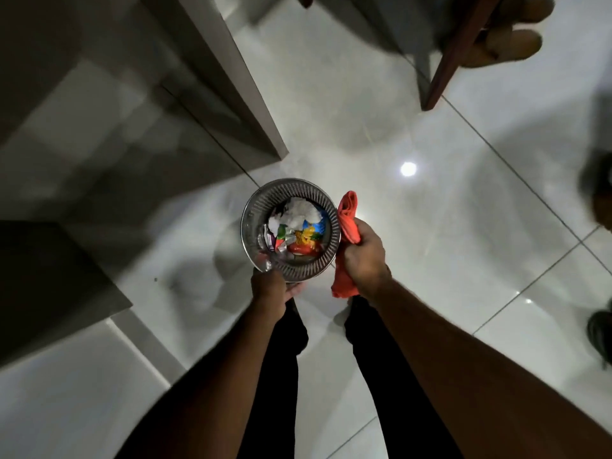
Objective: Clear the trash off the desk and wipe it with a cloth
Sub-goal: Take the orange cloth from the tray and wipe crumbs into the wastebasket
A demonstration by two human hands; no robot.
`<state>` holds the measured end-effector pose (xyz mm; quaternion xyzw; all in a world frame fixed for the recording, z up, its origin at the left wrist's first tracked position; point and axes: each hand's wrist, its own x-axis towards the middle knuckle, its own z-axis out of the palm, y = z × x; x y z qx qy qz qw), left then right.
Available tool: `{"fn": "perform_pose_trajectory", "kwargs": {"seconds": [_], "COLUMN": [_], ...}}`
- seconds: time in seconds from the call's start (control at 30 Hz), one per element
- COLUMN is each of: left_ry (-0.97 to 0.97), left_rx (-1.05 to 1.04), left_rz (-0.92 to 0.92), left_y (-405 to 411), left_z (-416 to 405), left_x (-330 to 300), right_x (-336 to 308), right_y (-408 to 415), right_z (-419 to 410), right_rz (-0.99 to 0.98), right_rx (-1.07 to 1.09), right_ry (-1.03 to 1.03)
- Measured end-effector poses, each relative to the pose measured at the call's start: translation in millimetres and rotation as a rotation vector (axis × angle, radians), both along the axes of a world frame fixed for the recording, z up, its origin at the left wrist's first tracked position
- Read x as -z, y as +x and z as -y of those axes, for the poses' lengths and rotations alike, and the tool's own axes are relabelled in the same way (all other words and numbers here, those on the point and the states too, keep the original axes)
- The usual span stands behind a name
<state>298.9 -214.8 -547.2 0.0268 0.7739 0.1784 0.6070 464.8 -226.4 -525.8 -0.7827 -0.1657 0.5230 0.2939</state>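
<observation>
A round metal mesh waste bin (332,215) hangs over the white tiled floor, seen from straight above. Inside lie crumpled white paper (299,212) and colourful wrappers (306,238). My left hand (270,288) grips the bin's near rim. My right hand (364,255) is closed around an orange-red cloth (347,213), right beside the bin's right rim; the cloth sticks out above and below the fist. My legs in black trousers stand below.
A grey desk or cabinet panel (198,94) stands to the upper left, another dark block (49,286) at left. A brown wooden chair leg (453,61) rises at the top right. Dark shoes (601,336) lie at the right edge.
</observation>
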Motion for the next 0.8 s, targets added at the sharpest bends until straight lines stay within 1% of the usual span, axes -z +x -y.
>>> {"fn": "perform_pose_trajectory", "kwargs": {"seconds": [0.07, 0.13, 0.2, 0.27, 0.37, 0.43, 0.5, 0.57, 0.67, 0.73, 0.77, 0.8], "left_ry": [0.061, 0.08, 0.066, 0.064, 0.109, 0.09, 0.093, 0.13, 0.149, 0.153, 0.157, 0.161], "left_rx": [-0.002, -0.017, -0.07, -0.077, -0.152, -0.173, -0.205, -0.248, -0.301, -0.288, -0.3, -0.328], "left_rz": [0.003, 0.012, 0.062, 0.126, 0.232, 0.21, 0.218, 0.241, 0.251, 0.217, 0.215, 0.206], "left_y": [7.9, 9.2, 1.0, -2.0, -17.2, -10.4, -14.1, -18.6, -19.3, -19.4, -20.3, -21.3], "left_z": [-4.8, -5.5, -8.2, -11.0, -21.9, -25.0, -30.5, -31.9, -35.6, -34.8, -33.2, -31.8], "left_x": [-33.2, -86.0, -147.0, -208.8, -320.3, -340.6, -374.6, -404.4, -429.9, -436.3, -438.9, -441.8], "right_x": [-25.7, -72.1, -136.9, -201.5, -329.6, -354.8, -397.2, -449.7, -508.8, -527.7, -532.4, -531.1], "right_y": [5.5, 10.5, 11.7, 11.1, 4.9, 7.7, 6.1, 2.7, 2.5, -2.9, -9.9, -17.2], "right_z": [-7.3, -10.3, -15.3, -16.7, -27.9, -29.7, -42.1, -59.2, -115.9, -166.8, -191.9, -213.9], "right_rz": [-0.027, -0.032, -0.05, -0.078, -0.162, -0.183, -0.191, -0.104, 0.161, 0.385, 0.465, 0.495], "right_rx": [0.058, 0.058, 0.061, 0.053, 0.029, 0.019, 0.023, 0.027, -0.055, -0.219, -0.312, -0.411], "right_ry": [0.028, 0.081, 0.143, 0.18, 0.241, 0.245, 0.266, 0.345, 0.584, 0.673, 0.687, 0.69]}}
